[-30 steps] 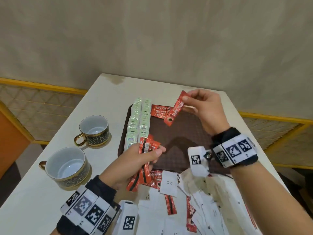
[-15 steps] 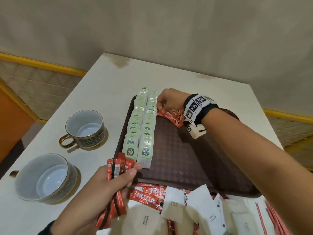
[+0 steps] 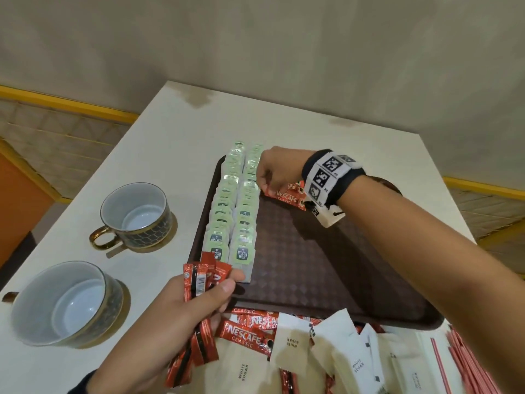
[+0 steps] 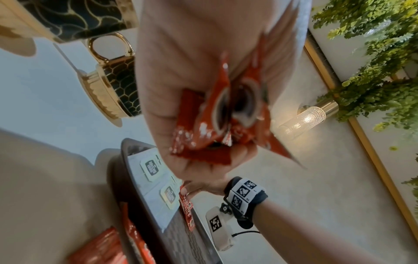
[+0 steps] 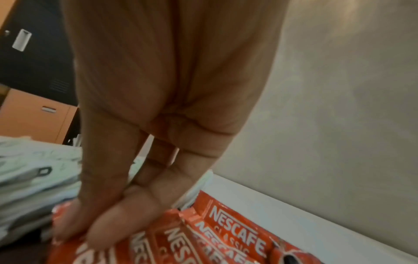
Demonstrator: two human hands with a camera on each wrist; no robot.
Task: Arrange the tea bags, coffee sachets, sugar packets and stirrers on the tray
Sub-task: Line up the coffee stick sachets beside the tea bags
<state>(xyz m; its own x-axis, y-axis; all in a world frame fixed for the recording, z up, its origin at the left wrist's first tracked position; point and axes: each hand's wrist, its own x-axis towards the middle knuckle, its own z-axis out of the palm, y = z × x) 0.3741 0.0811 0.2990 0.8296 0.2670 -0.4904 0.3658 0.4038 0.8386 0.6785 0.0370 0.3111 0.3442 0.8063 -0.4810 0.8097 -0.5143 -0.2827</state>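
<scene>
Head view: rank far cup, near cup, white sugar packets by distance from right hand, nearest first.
From the right hand:
1. Far cup, to its left, on the table.
2. Near cup, front left.
3. White sugar packets, front edge, past the tray.

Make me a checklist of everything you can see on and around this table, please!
Surface: white table, stained at its far edge.
Job's things: tea bags in two rows on brown tray; coffee sachets at its far end; sugar packets and stirrers off the tray.
Clutter: two empty cups.
Grippers: right hand presses the laid sachets; left hand grips a sachet bundle.
Cables: nothing seen.
Surroundings: beige wall, yellow trim.
</scene>
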